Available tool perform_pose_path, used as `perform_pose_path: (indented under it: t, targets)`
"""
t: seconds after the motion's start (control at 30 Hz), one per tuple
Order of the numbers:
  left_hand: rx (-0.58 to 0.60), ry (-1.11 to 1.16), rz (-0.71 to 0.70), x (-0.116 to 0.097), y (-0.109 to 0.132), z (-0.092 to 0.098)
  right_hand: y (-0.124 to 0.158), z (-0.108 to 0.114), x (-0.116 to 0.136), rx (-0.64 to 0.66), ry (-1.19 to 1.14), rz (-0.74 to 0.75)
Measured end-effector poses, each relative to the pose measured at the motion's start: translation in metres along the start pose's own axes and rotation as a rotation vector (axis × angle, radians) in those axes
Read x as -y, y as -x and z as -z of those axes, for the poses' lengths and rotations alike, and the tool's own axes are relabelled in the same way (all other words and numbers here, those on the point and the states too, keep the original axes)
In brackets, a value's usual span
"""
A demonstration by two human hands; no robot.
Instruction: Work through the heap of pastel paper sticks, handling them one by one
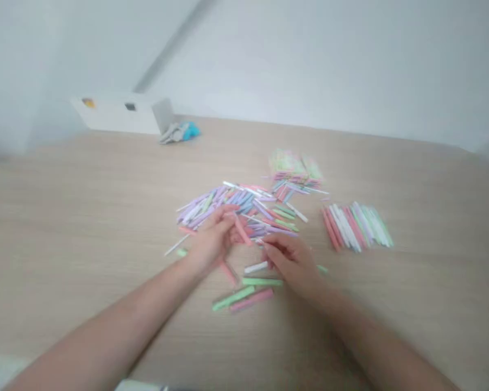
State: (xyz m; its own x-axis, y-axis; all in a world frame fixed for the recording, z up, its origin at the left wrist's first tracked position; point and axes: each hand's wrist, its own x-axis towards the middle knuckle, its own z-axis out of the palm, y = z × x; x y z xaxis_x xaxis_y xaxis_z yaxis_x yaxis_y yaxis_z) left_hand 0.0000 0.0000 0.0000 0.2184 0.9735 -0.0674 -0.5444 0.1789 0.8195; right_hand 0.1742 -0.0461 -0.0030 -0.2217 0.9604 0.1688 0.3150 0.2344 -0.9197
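A loose heap of thin pastel sticks (228, 206) in lilac, pink, white and green lies mid-table. My left hand (212, 241) rests over its front edge, fingers curled around a pink stick (242, 231). My right hand (291, 260) sits just to the right with its fingers drawn together, close to a white stick (256, 267); blur hides whether they pinch anything. Several green and pink sticks (248, 293) lie apart below the hands. To the right, a row of sticks (356, 227) lies side by side, and a stacked green-and-pink bunch (295, 171) sits behind the heap.
The sticks lie on a light wooden tabletop (85, 217). At its far edge stand a white box (122, 115) and a crumpled grey-and-blue cloth (180, 132). A white wall rises behind. A pale object (138, 385) shows at the bottom edge.
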Motion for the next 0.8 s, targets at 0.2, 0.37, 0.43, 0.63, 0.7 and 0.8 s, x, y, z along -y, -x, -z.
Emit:
perform_pose_path:
  t: [0.2, 0.37, 0.43, 0.63, 0.7, 0.8]
  targets:
    - [-0.002, 0.017, -0.043, -0.001, 0.000, 0.002, 0.000, -0.001, 0.004, 0.038, 0.014, -0.030]
    - [0.018, 0.013, -0.055, -0.001, -0.001, 0.002, 0.000, -0.003, 0.001, 0.049, 0.044, -0.058]
    - [0.021, 0.003, -0.056, 0.000, -0.001, 0.002, -0.001, -0.004, 0.000, 0.050, 0.039, -0.067]
    - [0.070, -0.082, -0.061, 0.003, 0.001, 0.002, -0.003, -0.004, -0.001, 0.028, 0.016, -0.127]
    - [0.075, -0.136, -0.058, 0.005, 0.000, 0.005, -0.004, -0.003, 0.000, 0.028, -0.019, -0.153]
    - [0.078, -0.235, -0.064, 0.009, -0.003, 0.010, -0.006, -0.003, 0.001, 0.041, -0.094, -0.186]
